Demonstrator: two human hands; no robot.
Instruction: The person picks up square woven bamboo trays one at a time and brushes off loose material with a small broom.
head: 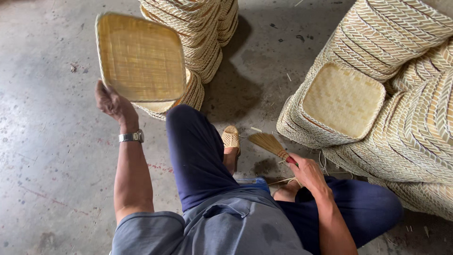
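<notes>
A square woven tray (140, 56) is held up by its lower corner in the closed left hand (111, 101), above the concrete floor (47, 156). A small brush (272, 145) is gripped in the right hand (307, 172), near stacked trays (377, 94).

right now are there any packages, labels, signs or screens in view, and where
None in view. Only unlabelled things: the left hand holds up a square tan woven bamboo tray; the right hand grips a small straw hand brush with a red-bound handle; stacked woven trays stand at right.
</notes>
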